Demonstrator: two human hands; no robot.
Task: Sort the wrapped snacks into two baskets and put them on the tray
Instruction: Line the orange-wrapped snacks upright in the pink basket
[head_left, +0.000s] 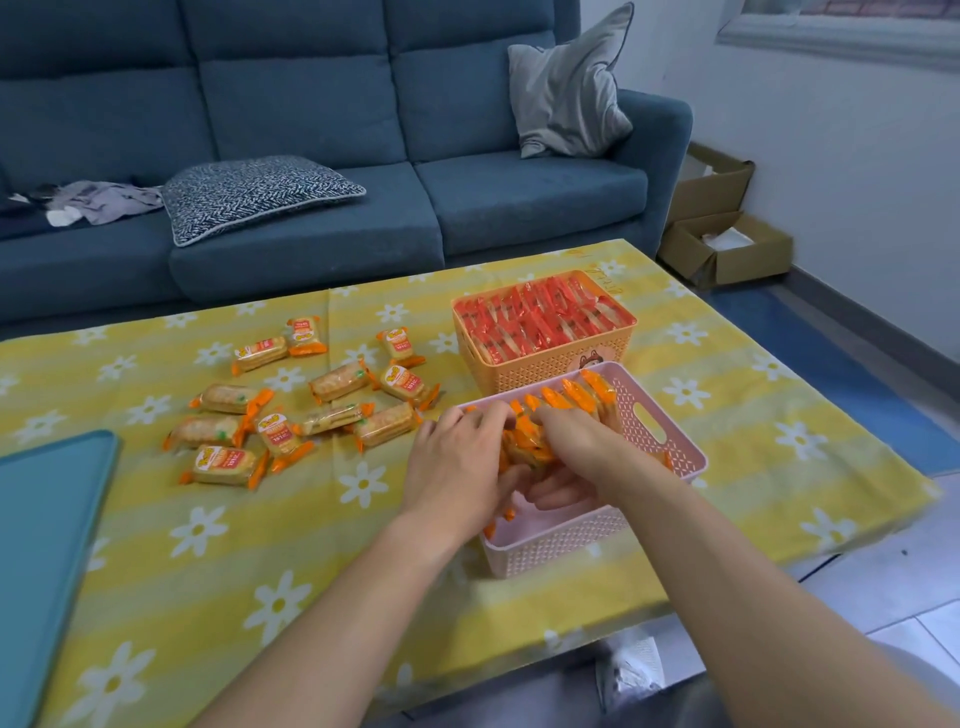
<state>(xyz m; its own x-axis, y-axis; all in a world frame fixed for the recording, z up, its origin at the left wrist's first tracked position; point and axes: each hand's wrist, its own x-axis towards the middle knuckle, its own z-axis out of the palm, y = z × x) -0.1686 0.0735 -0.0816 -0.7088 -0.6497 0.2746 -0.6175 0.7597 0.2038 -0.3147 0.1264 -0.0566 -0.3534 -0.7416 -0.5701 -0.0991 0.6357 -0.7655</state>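
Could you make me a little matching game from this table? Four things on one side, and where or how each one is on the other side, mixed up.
Things:
1. orange basket
2. pink basket
3. tray
4. loose snacks

States:
A. teal, at the far left
B. full of red packs
C. scattered on the yellow cloth
D. left hand and right hand grip orange packs in it

Pairs: 1-B, 2-D, 3-A, 4-C
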